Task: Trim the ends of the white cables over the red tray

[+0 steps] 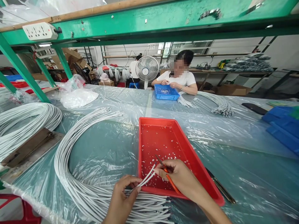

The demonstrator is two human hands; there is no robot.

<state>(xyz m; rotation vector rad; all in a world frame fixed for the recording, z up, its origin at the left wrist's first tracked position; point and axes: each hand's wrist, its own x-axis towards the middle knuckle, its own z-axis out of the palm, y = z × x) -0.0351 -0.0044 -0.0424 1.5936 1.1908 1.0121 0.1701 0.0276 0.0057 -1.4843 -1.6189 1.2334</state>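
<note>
Two white cable ends (pixel 147 178) are pinched in my left hand (pixel 125 194), their tips over the near left part of a red tray (pixel 161 137). My right hand (pixel 178 174) is closed around small orange-handled scissors (pixel 169 179), whose dark blades reach beside the cable tips. Many small white scraps are scattered inside the tray. A big curved bundle of white cables (pixel 67 155) lies left of the tray, its near ends fanned out under my left hand and along the tray's front edge.
A metal tool (pixel 221 186) lies right of the tray. Another cable coil (pixel 46 115) and a metal fixture (pixel 30 147) are at left. Across the table, a person works over a blue tray (pixel 166 92). Blue bins (pixel 283 129) stand at right; a green shelf beam (pixel 130 21) spans above.
</note>
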